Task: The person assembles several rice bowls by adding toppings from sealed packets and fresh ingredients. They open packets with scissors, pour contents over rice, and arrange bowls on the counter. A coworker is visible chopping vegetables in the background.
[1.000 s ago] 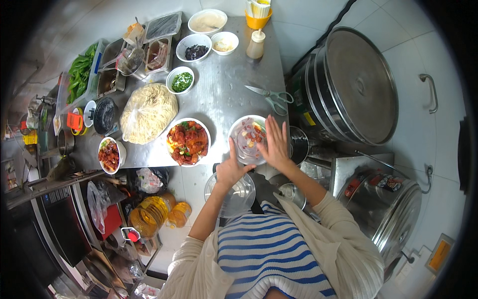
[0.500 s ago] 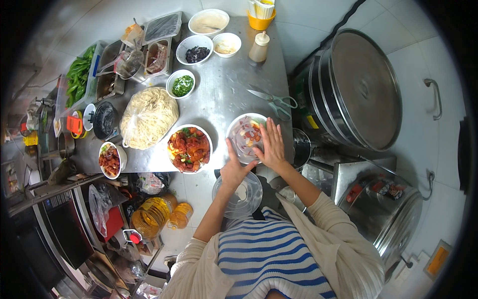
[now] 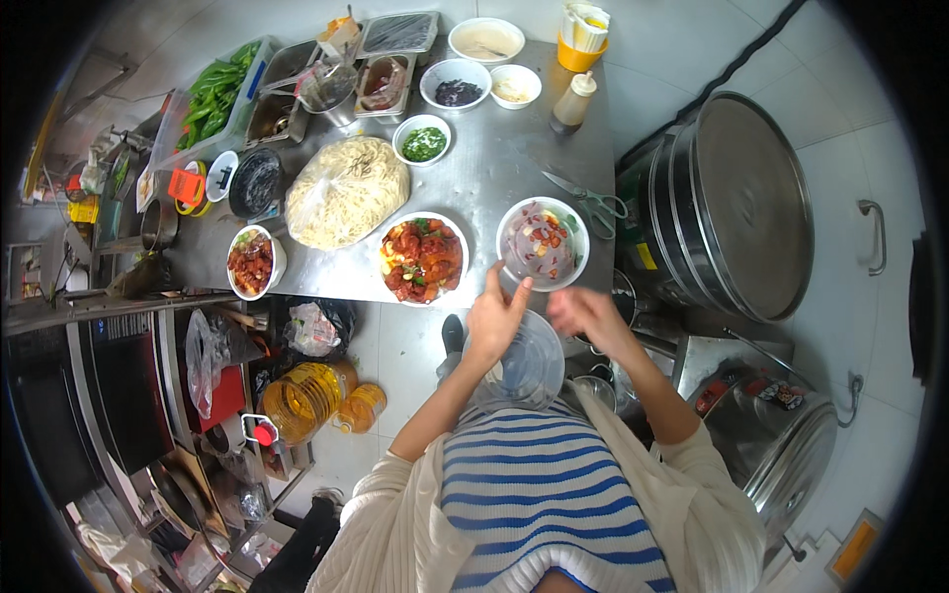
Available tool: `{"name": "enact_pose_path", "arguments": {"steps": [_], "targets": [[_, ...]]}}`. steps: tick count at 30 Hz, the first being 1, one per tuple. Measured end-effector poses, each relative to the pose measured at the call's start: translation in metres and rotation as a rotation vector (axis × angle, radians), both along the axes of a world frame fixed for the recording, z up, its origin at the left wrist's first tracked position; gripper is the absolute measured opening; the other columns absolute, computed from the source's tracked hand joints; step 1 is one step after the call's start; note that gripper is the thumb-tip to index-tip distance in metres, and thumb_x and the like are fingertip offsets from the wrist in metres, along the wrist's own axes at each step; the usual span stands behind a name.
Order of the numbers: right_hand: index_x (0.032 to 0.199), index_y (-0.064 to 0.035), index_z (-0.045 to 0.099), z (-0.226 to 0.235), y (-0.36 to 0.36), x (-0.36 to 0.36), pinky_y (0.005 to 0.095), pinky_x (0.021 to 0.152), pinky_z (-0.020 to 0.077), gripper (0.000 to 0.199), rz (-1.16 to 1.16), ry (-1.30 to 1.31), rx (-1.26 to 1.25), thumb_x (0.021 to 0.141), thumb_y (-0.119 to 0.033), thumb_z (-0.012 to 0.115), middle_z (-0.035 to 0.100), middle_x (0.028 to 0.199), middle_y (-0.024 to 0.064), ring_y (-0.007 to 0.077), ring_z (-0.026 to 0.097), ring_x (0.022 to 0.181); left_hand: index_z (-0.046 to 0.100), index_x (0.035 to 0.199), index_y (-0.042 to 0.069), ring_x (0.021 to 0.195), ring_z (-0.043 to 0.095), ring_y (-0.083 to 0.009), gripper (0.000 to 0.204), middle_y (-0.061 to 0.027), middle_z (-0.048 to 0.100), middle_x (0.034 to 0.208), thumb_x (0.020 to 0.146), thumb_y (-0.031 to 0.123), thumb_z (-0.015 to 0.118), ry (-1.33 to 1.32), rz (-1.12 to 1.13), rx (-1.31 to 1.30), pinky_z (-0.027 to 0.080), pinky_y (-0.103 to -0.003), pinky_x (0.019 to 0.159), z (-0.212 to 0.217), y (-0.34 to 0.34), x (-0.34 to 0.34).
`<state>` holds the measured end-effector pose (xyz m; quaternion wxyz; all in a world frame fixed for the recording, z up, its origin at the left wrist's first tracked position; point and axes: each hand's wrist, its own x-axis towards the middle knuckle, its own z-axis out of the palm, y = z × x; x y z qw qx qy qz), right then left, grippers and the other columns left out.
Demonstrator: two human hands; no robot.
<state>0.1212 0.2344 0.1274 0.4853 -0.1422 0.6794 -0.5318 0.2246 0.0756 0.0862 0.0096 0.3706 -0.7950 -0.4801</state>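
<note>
A white bowl [image 3: 573, 211] near the table's front right corner has a clear lid [image 3: 542, 240] over it, with red and pale bits of food showing through. My left hand [image 3: 497, 318] is open at the bowl's near edge, its index finger and thumb apart. Right of it, my right hand [image 3: 591, 316] is smeared by motion and off the bowl, so its fingers cannot be made out. Between my forearms, close to my body, are round clear plastic lids [image 3: 529, 371]. Left of the lidded bowl stands an uncovered bowl of red-sauced chunks [image 3: 423, 259].
Green-handled scissors [image 3: 598, 206] and a sauce bottle [image 3: 571, 104] lie beyond the lidded bowl. A bag of noodles [image 3: 346, 193], a smaller bowl of red food [image 3: 251, 264] and chopped greens [image 3: 423, 144] sit leftward. Tall metal pots [image 3: 751, 208] stand at the right.
My right hand has lifted off the lid and drawn back toward me. My left hand has slid to the bowl's near edge. The whole view has shifted, moving the table rightward.
</note>
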Motion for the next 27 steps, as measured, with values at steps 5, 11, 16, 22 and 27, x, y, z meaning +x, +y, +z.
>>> {"name": "enact_pose_path", "arguments": {"steps": [5,11,16,22,27], "targets": [[0.122,-0.0001,0.051,0.04,-0.008,0.056,0.0245,0.065,0.0546,0.032,0.189,-0.225,-0.12,0.094,-0.016,0.054,0.065,0.098,0.0102,0.0107,0.062,0.076,0.065,0.092,0.004,0.057,0.059,-0.0221,0.037,-0.0083,0.062,0.065,0.088,0.04,0.059,0.167,0.148,0.111,0.045,-0.035,0.057,0.004,-0.018,0.038],[0.122,-0.0048,0.051,0.038,-0.036,0.093,0.0245,0.067,0.0547,0.03,0.173,-0.385,-0.186,0.095,-0.018,0.052,0.061,0.101,0.0057,0.0098,0.06,0.087,0.063,0.088,-0.002,0.061,0.05,-0.0061,0.019,0.0002,0.06,0.069,0.09,0.015,0.055,0.398,0.188,0.391,0.041,-0.024,0.056,-0.005,-0.043,0.083],[0.118,-0.0047,0.05,0.042,-0.058,0.118,0.0264,0.066,0.0555,0.027,0.158,-0.411,-0.192,0.095,-0.018,0.052,0.058,0.1,0.0048,0.0108,0.061,0.086,0.064,0.086,0.0,0.056,0.04,-0.0007,0.014,0.0072,0.05,0.064,0.091,0.01,0.054,0.462,0.295,0.419,0.03,-0.02,0.05,0.007,-0.058,0.109],[0.119,-0.003,0.049,0.04,-0.086,0.145,0.0263,0.063,0.056,0.025,0.291,-0.299,-0.16,0.096,-0.012,0.047,0.058,0.097,0.0061,0.0116,0.062,0.08,0.063,0.086,0.002,0.054,0.035,0.001,0.009,0.0094,0.047,0.062,0.09,0.005,0.055,0.559,0.464,0.452,0.024,-0.017,0.048,0.011,-0.08,0.148],[0.122,0.0016,0.043,0.029,-0.108,0.17,0.0263,0.054,0.0546,0.03,0.43,-0.062,-0.241,0.092,-0.003,0.043,0.058,0.087,0.0105,0.0144,0.062,0.063,0.064,0.088,0.002,0.046,0.038,-0.0002,0.012,0.0064,0.049,0.06,0.089,0.007,0.054,0.523,0.508,0.448,0.028,-0.018,0.04,0.002,-0.089,0.187]]}}
